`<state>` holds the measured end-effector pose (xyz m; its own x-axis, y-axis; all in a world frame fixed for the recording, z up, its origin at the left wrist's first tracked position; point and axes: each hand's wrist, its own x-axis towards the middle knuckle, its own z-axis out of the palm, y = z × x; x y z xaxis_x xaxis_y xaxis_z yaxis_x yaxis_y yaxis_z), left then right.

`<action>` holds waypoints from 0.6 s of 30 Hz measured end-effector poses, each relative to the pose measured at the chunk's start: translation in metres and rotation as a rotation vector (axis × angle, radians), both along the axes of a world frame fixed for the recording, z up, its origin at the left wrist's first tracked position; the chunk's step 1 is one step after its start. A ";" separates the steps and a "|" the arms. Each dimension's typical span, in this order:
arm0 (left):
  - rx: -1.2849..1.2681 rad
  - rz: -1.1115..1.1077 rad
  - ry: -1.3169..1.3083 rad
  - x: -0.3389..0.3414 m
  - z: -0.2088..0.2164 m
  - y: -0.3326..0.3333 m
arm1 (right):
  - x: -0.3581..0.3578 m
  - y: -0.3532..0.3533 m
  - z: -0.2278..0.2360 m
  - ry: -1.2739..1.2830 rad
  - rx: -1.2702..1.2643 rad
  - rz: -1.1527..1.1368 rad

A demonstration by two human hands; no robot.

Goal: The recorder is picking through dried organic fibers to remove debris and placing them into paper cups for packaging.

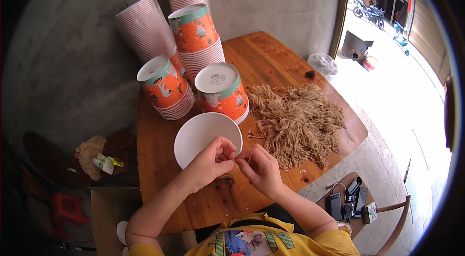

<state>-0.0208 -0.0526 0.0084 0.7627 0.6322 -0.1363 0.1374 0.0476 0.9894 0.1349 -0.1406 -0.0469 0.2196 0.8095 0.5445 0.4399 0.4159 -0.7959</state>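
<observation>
Hands meet just past the near edge of the wooden table [160, 159]. The left hand [213, 159] and right hand [259, 166] have fingertips pinched together on something small, maybe a thin cord; it is too tiny to tell. Both press against the rim of a white paper bowl [201, 132]. Just right lies a heap of tan cord pieces [295, 118], reaching near the table's right edge. Behind, 3 stacks of orange printed bowls [220, 91] crowd the far side, leaving bare wood at the near left.
</observation>
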 end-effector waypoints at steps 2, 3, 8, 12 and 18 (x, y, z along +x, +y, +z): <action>0.009 -0.004 -0.004 -0.001 -0.001 -0.003 | -0.001 0.000 0.001 0.067 -0.031 0.020; 0.163 0.007 0.041 -0.001 -0.003 -0.003 | -0.001 0.000 0.000 0.067 -0.031 0.019; 0.552 0.016 0.142 -0.002 -0.004 -0.005 | 0.002 0.000 -0.006 0.185 -0.075 0.033; 0.682 0.028 0.132 -0.002 -0.004 -0.008 | 0.001 0.000 -0.006 0.193 -0.057 0.054; 0.742 0.126 0.185 -0.001 -0.003 -0.010 | 0.003 -0.002 -0.009 0.293 -0.156 0.098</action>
<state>-0.0222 -0.0623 0.0058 0.6850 0.6884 0.2384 0.3414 -0.5925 0.7297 0.1378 -0.1427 -0.0561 0.2658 0.9029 0.3378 0.1471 0.3084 -0.9398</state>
